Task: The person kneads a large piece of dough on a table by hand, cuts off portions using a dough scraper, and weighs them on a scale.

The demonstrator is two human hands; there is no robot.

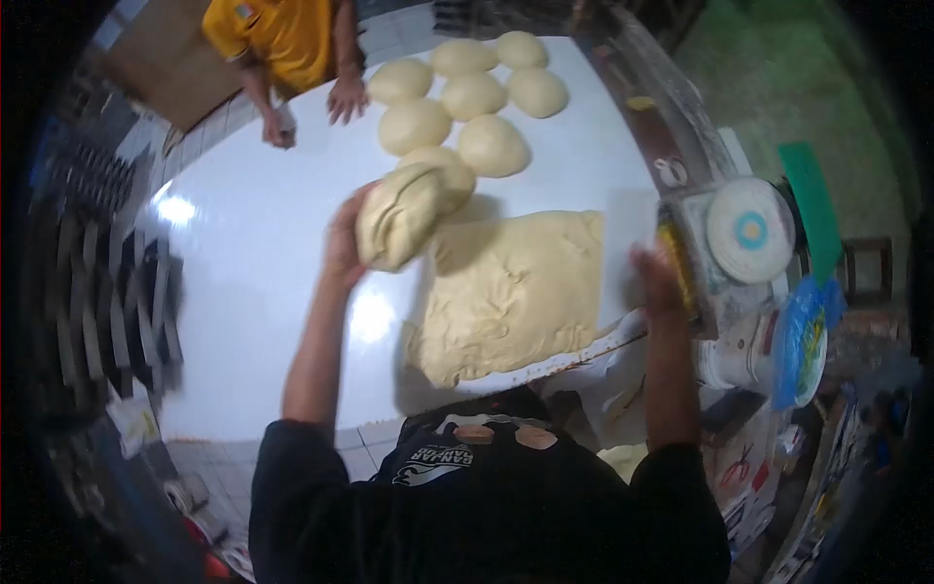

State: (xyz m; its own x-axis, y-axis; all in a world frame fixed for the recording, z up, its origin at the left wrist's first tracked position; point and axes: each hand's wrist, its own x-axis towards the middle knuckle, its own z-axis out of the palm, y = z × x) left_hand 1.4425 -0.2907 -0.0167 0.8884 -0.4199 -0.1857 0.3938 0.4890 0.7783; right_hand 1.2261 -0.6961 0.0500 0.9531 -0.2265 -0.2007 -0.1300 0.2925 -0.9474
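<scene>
My left hand (347,237) grips a lump of pale dough (397,222) from its left side, holding it above the table with a creased face showing. Behind it, a smooth dough ball (443,173) is partly covered. A large flat slab of dough (516,292) lies in front of me, its surface wrinkled and its right edge straight. Beyond the slab's right side is my right hand (662,282), smeared by motion. It is beside a dark and yellow upright object (678,258), and I cannot tell whether it holds anything. Several round dough balls (474,95) rest farther back.
The white table (243,321) carries the dough. Across it stands a person in a yellow shirt (292,39), with one hand (347,97) on the tabletop. At right are a round-topped scale (749,231) and a blue plastic bag (808,341). Dark stacked trays (117,292) stand at left.
</scene>
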